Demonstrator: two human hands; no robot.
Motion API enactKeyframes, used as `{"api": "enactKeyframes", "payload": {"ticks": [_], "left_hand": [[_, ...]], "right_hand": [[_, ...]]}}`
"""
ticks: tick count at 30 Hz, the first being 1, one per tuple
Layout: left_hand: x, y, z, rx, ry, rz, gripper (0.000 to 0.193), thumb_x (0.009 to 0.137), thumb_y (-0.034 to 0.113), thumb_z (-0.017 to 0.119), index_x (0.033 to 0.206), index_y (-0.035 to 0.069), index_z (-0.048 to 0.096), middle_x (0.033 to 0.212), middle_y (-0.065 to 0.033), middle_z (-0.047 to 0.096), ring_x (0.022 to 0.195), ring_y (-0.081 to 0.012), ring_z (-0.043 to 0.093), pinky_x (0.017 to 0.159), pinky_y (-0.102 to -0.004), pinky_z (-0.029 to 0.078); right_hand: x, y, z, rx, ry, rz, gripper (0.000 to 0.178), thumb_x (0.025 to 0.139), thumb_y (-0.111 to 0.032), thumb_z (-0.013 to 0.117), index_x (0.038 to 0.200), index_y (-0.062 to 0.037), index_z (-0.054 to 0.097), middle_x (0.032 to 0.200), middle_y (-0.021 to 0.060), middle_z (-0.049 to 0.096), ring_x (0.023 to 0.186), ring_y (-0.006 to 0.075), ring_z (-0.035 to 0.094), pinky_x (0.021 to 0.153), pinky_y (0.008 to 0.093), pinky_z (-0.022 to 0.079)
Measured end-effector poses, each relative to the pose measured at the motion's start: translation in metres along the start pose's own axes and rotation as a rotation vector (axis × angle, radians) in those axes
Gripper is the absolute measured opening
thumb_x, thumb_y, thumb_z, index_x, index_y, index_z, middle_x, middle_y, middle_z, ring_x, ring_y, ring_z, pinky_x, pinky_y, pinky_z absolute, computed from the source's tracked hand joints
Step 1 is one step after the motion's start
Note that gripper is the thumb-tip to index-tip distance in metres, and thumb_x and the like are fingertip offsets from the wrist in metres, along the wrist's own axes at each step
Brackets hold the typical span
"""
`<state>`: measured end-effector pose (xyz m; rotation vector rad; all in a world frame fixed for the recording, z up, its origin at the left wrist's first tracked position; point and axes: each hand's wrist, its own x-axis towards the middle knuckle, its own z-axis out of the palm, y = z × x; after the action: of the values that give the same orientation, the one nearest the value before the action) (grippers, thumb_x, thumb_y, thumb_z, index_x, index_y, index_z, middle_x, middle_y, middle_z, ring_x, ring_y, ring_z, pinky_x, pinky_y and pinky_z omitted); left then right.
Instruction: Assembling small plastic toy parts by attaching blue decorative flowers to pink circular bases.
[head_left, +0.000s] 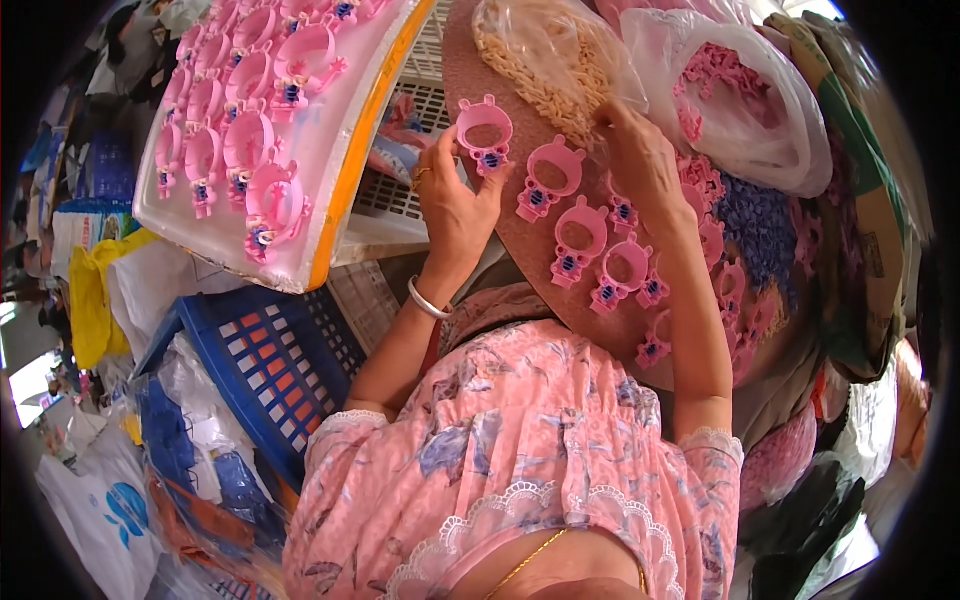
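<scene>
My left hand pinches a pink plastic figure with a large ring-shaped head, two small ears and a blue body. It is held upright over the left edge of the brown work surface. My right hand reaches to the heap of small beige pieces, which lies partly under a clear plastic bag. Its fingertips are pressed together at the heap's edge; anything between them is too small to make out. Several similar pink figures, one a ringed figure, lie flat between and below my hands, some partly hidden by my right forearm.
Far left, a white tray with a yellow edge carries rows of pink figures. Beyond my right forearm lie a heap of dark blue pieces and a white plastic bag of pink parts. A blue basket stands at my left elbow.
</scene>
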<state>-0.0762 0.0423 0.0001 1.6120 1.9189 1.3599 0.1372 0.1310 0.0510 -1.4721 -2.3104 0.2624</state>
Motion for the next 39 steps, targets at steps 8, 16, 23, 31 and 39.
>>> {"api": "enactKeyframes", "payload": {"ticks": [8,16,23,31,39], "left_hand": [[-0.007,0.005,0.002,0.051,-0.004,0.131,0.079,0.077,0.019,0.080,0.140,0.000,0.038,0.118,-0.0231,0.056,0.107,-0.0396,0.055,0.090,-0.0457,0.044],[-0.013,0.011,0.004,-0.010,0.054,0.111,0.073,0.077,0.008,0.072,0.140,-0.003,0.038,0.104,-0.0188,0.063,0.096,-0.0342,0.059,0.089,-0.0458,0.041],[-0.013,0.017,0.005,0.060,0.109,0.146,0.072,0.076,0.013,0.079,0.136,-0.001,0.043,0.104,-0.0155,0.065,0.095,-0.0307,0.064,0.087,-0.0431,0.045],[-0.013,0.011,0.010,-0.041,0.160,0.098,0.063,0.080,0.009,0.077,0.135,-0.001,0.045,0.102,-0.0144,0.065,0.092,-0.0289,0.066,0.083,-0.0394,0.051],[-0.012,0.017,-0.010,-0.171,0.201,0.164,0.068,0.078,0.006,0.081,0.136,-0.001,0.045,0.106,-0.0139,0.067,0.093,-0.0224,0.068,0.081,-0.0328,0.054]], "right_hand": [[0.009,-0.019,-0.004,0.771,-0.095,0.351,0.019,0.091,-0.003,0.064,0.110,-0.0006,0.067,0.094,0.0035,0.072,0.083,0.0092,0.065,0.070,0.0247,0.051],[0.007,-0.069,0.017,0.542,-0.006,-0.174,0.017,0.083,0.001,0.068,0.098,-0.0034,0.074,0.092,0.0082,0.072,0.078,0.0155,0.068,0.069,0.0284,0.054],[0.012,-0.071,0.029,0.269,0.027,-0.370,0.031,0.076,0.006,0.066,0.103,-0.0056,0.071,0.098,0.0095,0.069,0.092,0.0308,0.065,0.081,0.0388,0.053],[0.017,-0.074,0.023,0.177,-0.016,-0.443,0.027,0.074,0.005,0.066,0.099,-0.0052,0.070,0.098,0.0098,0.068,0.094,0.0313,0.064,0.084,0.0390,0.050],[0.019,-0.080,0.001,0.311,0.053,-0.403,0.028,0.081,0.006,0.067,0.107,-0.0037,0.061,0.096,0.0091,0.069,0.087,0.0303,0.066,0.079,0.0369,0.051]]}}
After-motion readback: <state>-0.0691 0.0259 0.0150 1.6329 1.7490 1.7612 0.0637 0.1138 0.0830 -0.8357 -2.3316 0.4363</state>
